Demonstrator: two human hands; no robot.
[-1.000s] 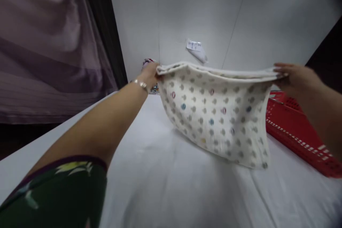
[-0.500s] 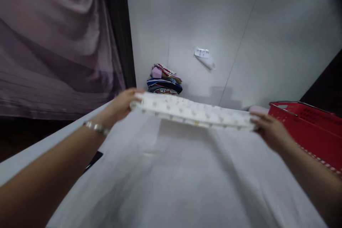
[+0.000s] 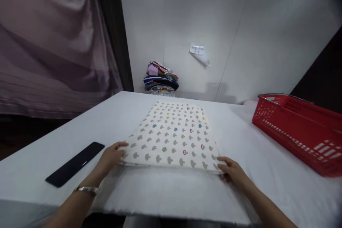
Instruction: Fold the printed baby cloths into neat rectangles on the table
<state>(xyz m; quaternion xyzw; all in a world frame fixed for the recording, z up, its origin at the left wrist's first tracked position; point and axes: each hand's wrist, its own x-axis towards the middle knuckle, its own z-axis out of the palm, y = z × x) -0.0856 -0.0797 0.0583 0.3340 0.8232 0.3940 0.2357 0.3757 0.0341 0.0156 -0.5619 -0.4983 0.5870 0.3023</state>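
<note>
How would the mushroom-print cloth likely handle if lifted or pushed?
The mushroom-print cloth is probably floppy, since it lies spread across the table like soft fabric. It is likely light, looking thin where the left hand and right hand hold its near corners. Pushed, it would probably wrinkle rather than tip, being so low.

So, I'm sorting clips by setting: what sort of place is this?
Probably an indoor corner for handling textiles: a white-covered table with a mushroom-print cloth, a stack of folded fabrics by the wall, and a red basket.
</note>
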